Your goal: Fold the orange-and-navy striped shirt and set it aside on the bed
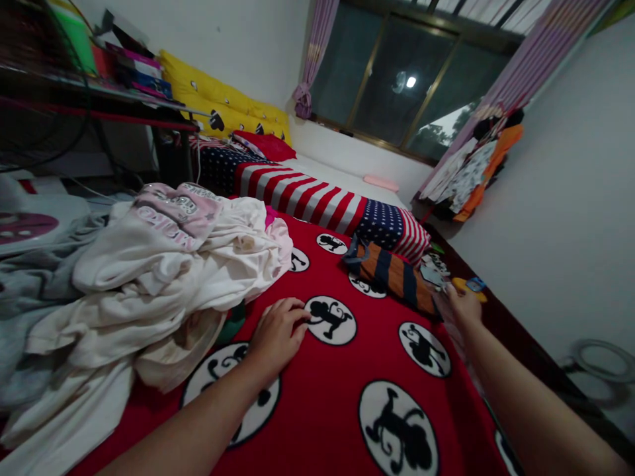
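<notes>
A red blanket (347,370) with white circles and black monkey figures lies spread before me. My left hand (279,330) rests on it near the middle, fingers a little curled and apart, holding nothing. At the right edge of the blanket is my right hand (462,304), its fingers bent at the end of a folded striped garment (397,274) in brown and dark blue. Something pale and thin shows by those fingers, and what they grip is too small to make out. To the left of my left hand is a heap of white and pink clothes (193,264).
Behind the blanket stands a bed with a stars-and-stripes cover (302,192) and a yellow cushion (228,99). A cluttered desk (114,99) is at the left. Clothes hang (476,165) by the window at the right. A round white-framed object (602,363) stands at the far right.
</notes>
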`<action>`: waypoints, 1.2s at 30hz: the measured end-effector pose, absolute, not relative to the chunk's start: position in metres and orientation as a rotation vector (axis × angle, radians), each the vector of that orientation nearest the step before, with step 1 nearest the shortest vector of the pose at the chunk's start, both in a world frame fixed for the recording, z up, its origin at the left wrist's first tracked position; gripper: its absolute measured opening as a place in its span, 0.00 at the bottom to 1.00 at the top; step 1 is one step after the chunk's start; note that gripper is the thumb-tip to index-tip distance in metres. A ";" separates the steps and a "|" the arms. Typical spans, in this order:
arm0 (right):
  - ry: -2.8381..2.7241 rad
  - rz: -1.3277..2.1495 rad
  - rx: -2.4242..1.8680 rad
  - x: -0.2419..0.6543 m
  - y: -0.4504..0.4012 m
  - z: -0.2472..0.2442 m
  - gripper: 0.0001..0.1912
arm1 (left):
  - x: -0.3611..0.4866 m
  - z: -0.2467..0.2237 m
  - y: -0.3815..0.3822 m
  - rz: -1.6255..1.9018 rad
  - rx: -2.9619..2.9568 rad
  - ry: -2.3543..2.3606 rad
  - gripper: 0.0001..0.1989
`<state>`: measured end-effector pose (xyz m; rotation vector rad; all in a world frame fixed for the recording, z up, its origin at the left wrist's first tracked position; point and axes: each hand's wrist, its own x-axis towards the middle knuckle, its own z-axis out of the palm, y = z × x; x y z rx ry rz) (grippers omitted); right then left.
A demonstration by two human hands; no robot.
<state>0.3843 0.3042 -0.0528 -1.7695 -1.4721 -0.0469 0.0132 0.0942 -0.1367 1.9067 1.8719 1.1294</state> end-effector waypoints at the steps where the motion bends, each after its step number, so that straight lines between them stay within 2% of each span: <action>1: -1.465 -0.020 -1.784 0.380 0.302 -0.064 0.19 | 0.013 -0.137 0.094 1.128 1.913 1.874 0.11; 5: -1.564 0.129 -1.661 0.333 0.278 -0.097 0.24 | 0.013 -0.137 0.095 1.130 1.918 1.875 0.11; 8: -1.724 0.289 -1.478 0.280 0.233 -0.111 0.23 | 0.012 -0.137 0.095 1.127 1.915 1.869 0.10; 12: -1.872 0.753 -1.206 0.216 0.152 -0.118 0.21 | 0.010 -0.137 0.095 1.131 1.931 1.837 0.10; 17: -1.902 0.992 -1.079 0.173 0.078 -0.120 0.18 | 0.007 -0.135 0.091 1.132 1.949 1.808 0.11; 19: -1.887 0.994 -1.055 0.167 0.064 -0.126 0.17 | 0.007 -0.134 0.088 1.117 1.965 1.802 0.11; 25: -2.011 0.707 -1.002 0.163 0.051 -0.143 0.13 | 0.008 -0.135 0.084 1.076 2.043 1.783 0.11; 30: -2.041 0.746 -0.978 0.168 0.051 -0.141 0.11 | 0.008 -0.113 0.080 1.025 2.119 1.701 0.11; 33: -2.013 0.800 -0.994 0.170 0.051 -0.140 0.10 | -0.010 -0.074 0.075 1.245 2.174 1.711 0.12; 36: -1.996 0.809 -0.994 0.171 0.051 -0.141 0.10 | -0.048 -0.031 0.065 1.610 2.148 2.050 0.11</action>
